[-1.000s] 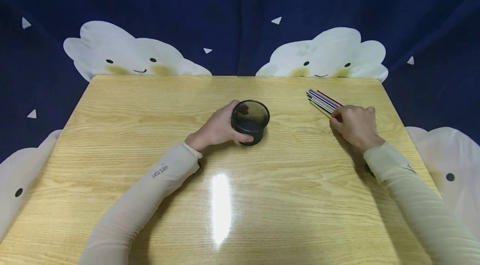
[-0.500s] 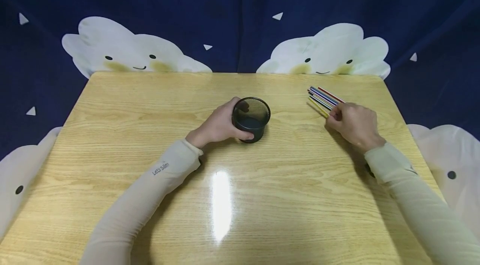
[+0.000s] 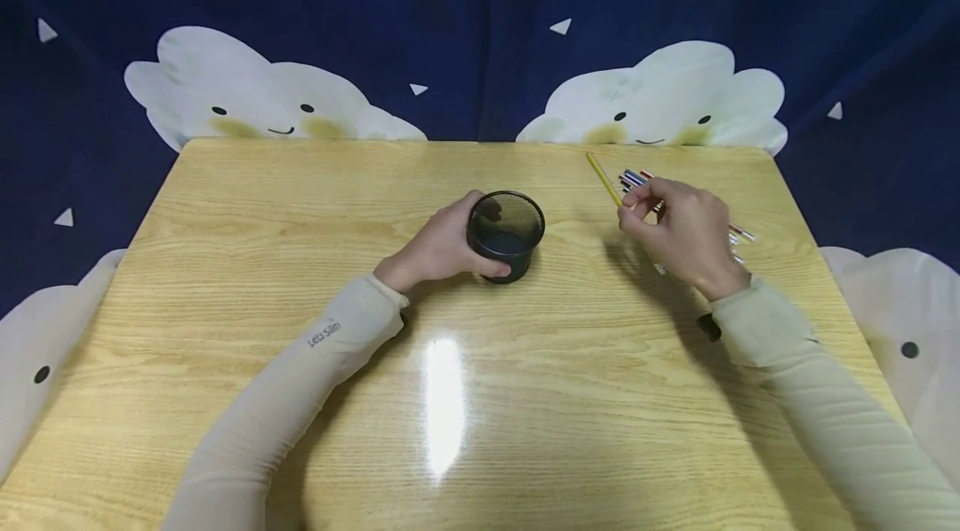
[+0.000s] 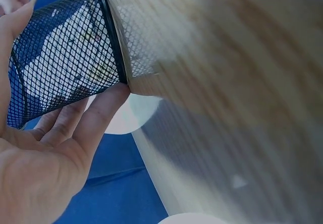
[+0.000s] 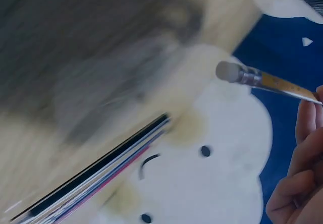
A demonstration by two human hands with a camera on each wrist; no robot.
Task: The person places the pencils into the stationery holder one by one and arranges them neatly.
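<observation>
In the head view my left hand (image 3: pixel 438 247) grips the side of a black mesh pencil cup (image 3: pixel 525 258). The cup stands upright on the table, and its open top shows nothing inside. The left wrist view has my fingers along the cup's mesh wall (image 4: pixel 65 52), with a fingertip by its base. My right hand (image 3: pixel 686 232) pinches a yellow pencil (image 3: pixel 602 177) between thumb and fingers, above the table. Its eraser end (image 5: pixel 229 71) shows in the right wrist view. Beneath and behind that hand lie several other pencils (image 3: pixel 634 178), partly hidden by it.
A light wood-grain table (image 3: pixel 337 398) spreads under both hands. Behind it hangs a dark blue curtain (image 3: pixel 480 31) with white clouds, close against the far edge. A bright light reflection (image 3: pixel 444 406) falls on the tabletop near the front.
My right hand has lifted the yellow pencil off the group and moved slightly left and up with it. The pencil has swung steeper. My left hand keeps its grip on the pencil cup.
</observation>
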